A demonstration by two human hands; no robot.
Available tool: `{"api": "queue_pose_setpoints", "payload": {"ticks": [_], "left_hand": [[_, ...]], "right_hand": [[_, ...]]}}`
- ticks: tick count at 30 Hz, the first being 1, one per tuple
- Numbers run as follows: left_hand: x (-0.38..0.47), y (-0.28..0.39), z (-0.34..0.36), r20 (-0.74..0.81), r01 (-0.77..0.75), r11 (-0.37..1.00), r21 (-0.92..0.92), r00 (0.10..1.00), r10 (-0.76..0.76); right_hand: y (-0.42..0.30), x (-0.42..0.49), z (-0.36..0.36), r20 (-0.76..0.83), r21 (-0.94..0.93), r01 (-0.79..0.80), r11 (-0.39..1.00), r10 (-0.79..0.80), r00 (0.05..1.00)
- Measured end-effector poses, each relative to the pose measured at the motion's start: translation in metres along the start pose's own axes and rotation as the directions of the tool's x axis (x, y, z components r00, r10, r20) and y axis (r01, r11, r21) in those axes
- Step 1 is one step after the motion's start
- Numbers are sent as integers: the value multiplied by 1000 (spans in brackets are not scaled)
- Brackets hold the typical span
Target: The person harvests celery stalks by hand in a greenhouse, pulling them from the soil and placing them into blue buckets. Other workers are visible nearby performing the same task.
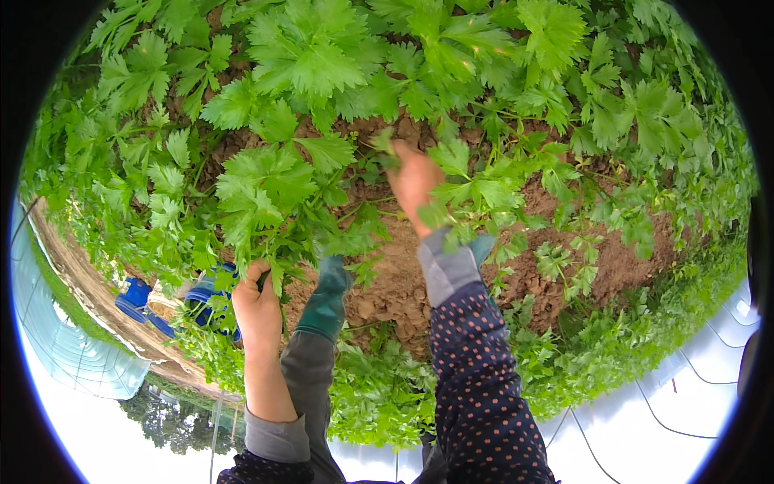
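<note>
Leafy green celery plants [260,187] stand in brown, crumbly soil [393,260] before me. My left hand [259,296] is at the lower left, its fingers bent among leaves and stems at the base of a plant; whether they grip a stem is hard to see. My right hand [414,175] reaches into the gap between plants near the middle, slightly blurred. At its fingertips is a small green leaf [384,142], with low greenery beside it; leaves partly cover the wrist, and the fingers' hold is unclear.
Green boots stand on the soil, the left one [326,296] between my hands. Blue containers [208,299] and a whitish bucket [166,299] are at the left beside a dirt path [91,260]. More celery rows surround me, with plastic-covered greenhouse structures [72,333] at the edges.
</note>
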State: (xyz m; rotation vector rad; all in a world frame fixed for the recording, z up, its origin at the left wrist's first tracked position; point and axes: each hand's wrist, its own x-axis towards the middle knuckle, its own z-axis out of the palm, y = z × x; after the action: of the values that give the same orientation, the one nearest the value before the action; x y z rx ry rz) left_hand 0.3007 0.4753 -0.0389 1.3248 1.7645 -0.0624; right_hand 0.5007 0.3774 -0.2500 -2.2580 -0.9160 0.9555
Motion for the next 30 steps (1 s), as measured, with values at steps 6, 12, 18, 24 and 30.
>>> {"api": "queue_pose_setpoints", "payload": {"ticks": [6,12,18,24,30], "left_hand": [[0,-1,0,14,-12,1000,-22,1000,12],[0,-2,0,31,-9,1000,-8,999,10],[-2,3,1,30,2,999,-34,1000,-1],[-2,5,-1,42,38,999,-26,998,-37],[-2,7,1,36,-14,999,-37,999,16]], "right_hand": [[-46,48,24,264,-420,147,896,-35,964],[-43,44,31,152,-426,73,902,-8,988],[-45,47,34,179,-419,95,903,-20,984],[-46,53,15,270,-407,128,905,-15,963],[-51,42,7,441,406,-719,564,568,695]]}}
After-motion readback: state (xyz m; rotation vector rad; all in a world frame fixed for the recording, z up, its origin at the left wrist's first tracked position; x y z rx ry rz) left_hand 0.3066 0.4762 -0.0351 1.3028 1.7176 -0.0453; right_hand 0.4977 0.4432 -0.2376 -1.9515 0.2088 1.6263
